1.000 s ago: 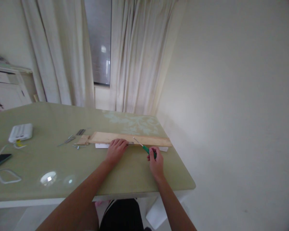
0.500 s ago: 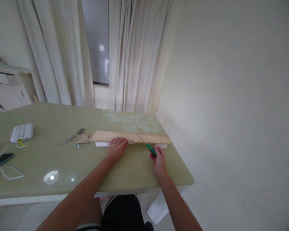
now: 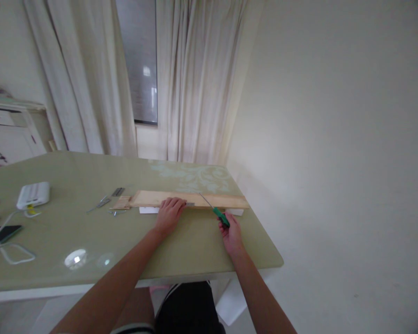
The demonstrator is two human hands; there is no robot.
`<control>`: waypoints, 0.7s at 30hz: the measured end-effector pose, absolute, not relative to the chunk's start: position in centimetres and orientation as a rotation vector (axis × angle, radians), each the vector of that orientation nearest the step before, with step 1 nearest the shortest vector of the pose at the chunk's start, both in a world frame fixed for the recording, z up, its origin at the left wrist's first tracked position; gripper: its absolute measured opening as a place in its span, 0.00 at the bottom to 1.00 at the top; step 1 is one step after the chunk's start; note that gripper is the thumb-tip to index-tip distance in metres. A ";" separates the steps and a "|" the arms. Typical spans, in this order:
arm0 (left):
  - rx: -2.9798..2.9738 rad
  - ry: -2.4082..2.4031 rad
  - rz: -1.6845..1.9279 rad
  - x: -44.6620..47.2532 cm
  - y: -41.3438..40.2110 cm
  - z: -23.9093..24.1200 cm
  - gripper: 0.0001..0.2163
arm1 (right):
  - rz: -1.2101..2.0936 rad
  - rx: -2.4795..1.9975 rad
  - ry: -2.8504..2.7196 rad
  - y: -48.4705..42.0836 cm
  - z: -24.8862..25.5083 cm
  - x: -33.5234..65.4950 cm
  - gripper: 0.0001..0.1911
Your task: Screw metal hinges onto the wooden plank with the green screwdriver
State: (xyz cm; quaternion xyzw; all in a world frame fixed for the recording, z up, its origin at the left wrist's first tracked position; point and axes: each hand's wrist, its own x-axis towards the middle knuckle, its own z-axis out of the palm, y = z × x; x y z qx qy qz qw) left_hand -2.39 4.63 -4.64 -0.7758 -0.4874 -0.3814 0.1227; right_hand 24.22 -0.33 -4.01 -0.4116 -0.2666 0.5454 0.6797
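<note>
A long pale wooden board (image 3: pixel 209 199) lies across white blocks near the table's right end. My left hand (image 3: pixel 169 213) is closed over the board's near edge, its fingers together on the wood and its thumb hidden. Just right of those fingertips, a small metal hinge (image 3: pixel 190 204) sits at the edge. In my right hand (image 3: pixel 231 232) is a screwdriver with a green handle (image 3: pixel 221 216); its thin shaft points up and left above the board. Whether the tip touches the wood, I cannot tell.
Left of the board are a small wooden piece (image 3: pixel 121 202), screws (image 3: pixel 116 213), scissors (image 3: pixel 103 202) and a metal hinge plate (image 3: pixel 118 191). Farther left lie a white power bank (image 3: pixel 34 195), a looping white cable (image 3: pixel 16 262) and a dark phone (image 3: pixel 7 233). A wall (image 3: pixel 316 162) stands on the right.
The view has shifted slightly, moving everything a little in the picture. Both hands keep their holds; the screwdriver stays at about the same angle over the board.
</note>
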 end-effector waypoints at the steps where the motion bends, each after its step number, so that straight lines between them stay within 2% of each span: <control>1: -2.266 -1.426 -1.114 -2.4 4.6 -4.6 0.11 | 1.229 -0.924 -0.601 -0.3 -4.0 24.2 0.17; 16: -2.331 -1.459 -1.085 -2.7 4.7 -4.5 0.08 | 1.190 -0.941 -0.665 -0.6 -4.0 23.8 0.19; 21: -2.323 -1.490 -1.107 -2.7 4.9 -4.6 0.14 | 1.172 -0.952 -0.709 -0.7 -3.9 23.5 0.19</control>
